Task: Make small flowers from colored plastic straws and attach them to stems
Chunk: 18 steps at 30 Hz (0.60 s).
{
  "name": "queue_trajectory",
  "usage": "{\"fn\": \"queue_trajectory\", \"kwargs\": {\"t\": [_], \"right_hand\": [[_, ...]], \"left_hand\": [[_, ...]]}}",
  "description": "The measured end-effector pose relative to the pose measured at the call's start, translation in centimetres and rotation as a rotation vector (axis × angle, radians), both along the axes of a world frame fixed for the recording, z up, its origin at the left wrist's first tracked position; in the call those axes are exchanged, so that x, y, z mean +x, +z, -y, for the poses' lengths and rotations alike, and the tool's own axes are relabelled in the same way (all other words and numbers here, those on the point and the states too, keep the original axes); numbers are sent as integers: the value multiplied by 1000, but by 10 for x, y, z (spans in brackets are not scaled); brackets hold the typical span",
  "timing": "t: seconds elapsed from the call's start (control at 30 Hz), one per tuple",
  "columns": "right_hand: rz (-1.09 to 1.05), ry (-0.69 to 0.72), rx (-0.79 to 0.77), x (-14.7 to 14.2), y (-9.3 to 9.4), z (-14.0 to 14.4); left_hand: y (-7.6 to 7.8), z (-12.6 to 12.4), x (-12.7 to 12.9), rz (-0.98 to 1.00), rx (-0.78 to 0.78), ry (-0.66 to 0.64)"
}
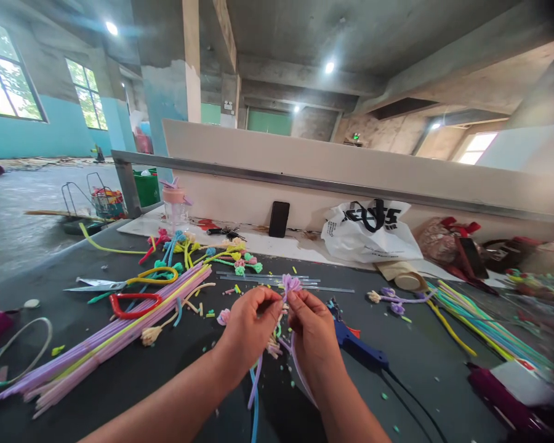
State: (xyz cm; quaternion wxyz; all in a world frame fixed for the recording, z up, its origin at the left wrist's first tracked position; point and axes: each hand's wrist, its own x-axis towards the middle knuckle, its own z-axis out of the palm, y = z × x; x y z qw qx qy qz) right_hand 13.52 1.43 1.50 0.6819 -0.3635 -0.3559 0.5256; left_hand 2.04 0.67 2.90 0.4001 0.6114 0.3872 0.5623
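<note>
Left hand: I am seeing the left hand pinching the purple pipe-cleaner flower from its left side, fingers clenched on it.
Right hand: the right hand is gripping the same flower from the right, fingertips closed just under the fuzzy head.
Flower: it is sitting between both hands above the dark table, its long purple stem trailing down past my wrists.
Glue gun: a blue glue gun is lying just right of the right hand.
Pipe cleaners: a long bundle of purple pipe cleaners is lying to the left; red-handled scissors are resting beside it.
Farther back: a pink-lidded bottle, a black phone leaning on the wall, a white plastic bag.
</note>
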Motion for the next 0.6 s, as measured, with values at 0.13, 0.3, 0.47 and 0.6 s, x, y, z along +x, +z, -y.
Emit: {"fn": "queue_trajectory", "kwargs": {"t": [0.13, 0.3, 0.47, 0.6], "right_hand": [[46, 35, 37, 1, 1, 0], [231, 10, 129, 4, -3, -3], [493, -2, 202, 9, -3, -4], [467, -4, 137, 6, 0, -2]], "left_hand": [[8, -3, -3, 382, -443, -360], [12, -6, -12, 468, -598, -399], [14, -7, -13, 438, -544, -336], [11, -7, -8, 145, -318, -55]]}}
